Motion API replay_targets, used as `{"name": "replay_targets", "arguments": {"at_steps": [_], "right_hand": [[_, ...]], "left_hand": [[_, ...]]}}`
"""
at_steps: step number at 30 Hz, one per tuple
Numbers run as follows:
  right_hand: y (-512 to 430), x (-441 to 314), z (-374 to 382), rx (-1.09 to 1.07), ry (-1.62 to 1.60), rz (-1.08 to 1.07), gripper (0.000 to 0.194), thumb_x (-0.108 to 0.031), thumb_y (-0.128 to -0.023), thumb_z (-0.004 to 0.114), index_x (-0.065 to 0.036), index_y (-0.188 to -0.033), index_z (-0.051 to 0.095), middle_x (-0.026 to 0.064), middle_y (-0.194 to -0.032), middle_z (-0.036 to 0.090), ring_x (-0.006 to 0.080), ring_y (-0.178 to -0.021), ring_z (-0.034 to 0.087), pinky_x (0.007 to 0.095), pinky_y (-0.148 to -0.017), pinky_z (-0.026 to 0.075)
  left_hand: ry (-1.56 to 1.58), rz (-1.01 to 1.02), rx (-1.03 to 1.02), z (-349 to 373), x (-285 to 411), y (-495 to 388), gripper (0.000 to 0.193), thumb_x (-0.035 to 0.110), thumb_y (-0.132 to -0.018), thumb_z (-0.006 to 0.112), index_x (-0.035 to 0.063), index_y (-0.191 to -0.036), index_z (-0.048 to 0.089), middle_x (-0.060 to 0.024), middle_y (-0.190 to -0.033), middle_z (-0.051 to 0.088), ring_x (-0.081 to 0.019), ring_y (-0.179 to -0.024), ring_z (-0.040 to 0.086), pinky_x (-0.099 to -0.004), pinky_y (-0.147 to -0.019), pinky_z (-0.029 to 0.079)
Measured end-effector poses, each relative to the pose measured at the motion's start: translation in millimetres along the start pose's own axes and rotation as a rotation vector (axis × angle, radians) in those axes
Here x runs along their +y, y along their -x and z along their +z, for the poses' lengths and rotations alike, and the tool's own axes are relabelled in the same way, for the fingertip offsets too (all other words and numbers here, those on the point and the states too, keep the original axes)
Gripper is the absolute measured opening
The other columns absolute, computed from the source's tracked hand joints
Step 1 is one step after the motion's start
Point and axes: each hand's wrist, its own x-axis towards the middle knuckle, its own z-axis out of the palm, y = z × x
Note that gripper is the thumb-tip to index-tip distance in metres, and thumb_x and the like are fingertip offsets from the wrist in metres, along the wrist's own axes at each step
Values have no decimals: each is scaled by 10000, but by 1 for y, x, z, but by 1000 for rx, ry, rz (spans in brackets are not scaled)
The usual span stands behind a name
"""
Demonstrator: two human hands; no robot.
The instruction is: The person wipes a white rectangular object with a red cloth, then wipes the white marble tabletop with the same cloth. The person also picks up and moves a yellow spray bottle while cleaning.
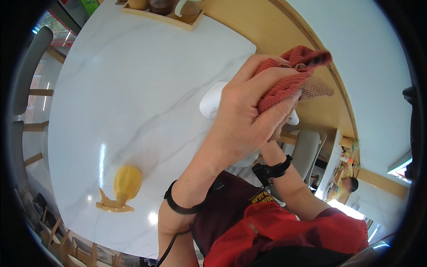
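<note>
My left hand (pixel 242 103) grips a folded, knitted-looking red cloth (pixel 283 88), its thumb pressed along the near side. A brownish cloth part (pixel 313 88) hangs out beneath the red; whether it is a separate cloth I cannot tell. My right hand (pixel 269 148) is mostly hidden behind the left hand and the cloth; only its wrist side shows, so its grip is unclear. Partly covered by my left hand, a white object (pixel 210 100) with a small line drawing shows above the marbled white table (pixel 133 83). A yellow spray bottle (pixel 127 183) stands on the table at lower left.
A wooden tray (pixel 163 18) with jars and a handled clear jug (pixel 190 7) sits at the table's far end. A wooden panel (pixel 233 20) borders it. Grey chairs (pixel 33 70) line the left; another chair (pixel 305 152) is at right. A person (pixel 343 187) is in the background.
</note>
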Motion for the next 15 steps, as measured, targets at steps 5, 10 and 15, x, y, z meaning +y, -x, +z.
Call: {"name": "replay_targets", "arguments": {"at_steps": [5, 10, 15], "right_hand": [[-11, 2, 4, 44, 640, -260, 1000, -173, -849, 836, -50, -1651, 252, 124, -1636, 407, 276, -1492, 429, 404, -1232, 339], [-9, -7, 13, 40, 550, -345, 861, -83, -842, 783, 12, -1581, 352, 173, -1540, 526, 321, -1441, 504, 415, -1187, 400], [-22, -28, 11, 177, 298, -212, 657, 5, -782, 753, 39, -1398, 526, 194, -1331, 656, 317, -1286, 631, 425, -1094, 481]], "left_hand": [[-152, -180, 87, -23, -59, 18, 245, 85, -997, 664, -31, -1210, 701, -118, -1228, 681, -241, -1099, 663, -333, -978, 517], [-333, -543, 127, -76, -142, 37, 301, 202, -1009, 647, 12, -1230, 723, -149, -1174, 679, -295, -1030, 678, -386, -923, 545], [-394, -502, 73, -86, -148, 54, 313, 222, -987, 648, 31, -1218, 737, -183, -1154, 673, -373, -981, 670, -424, -922, 547]]}}
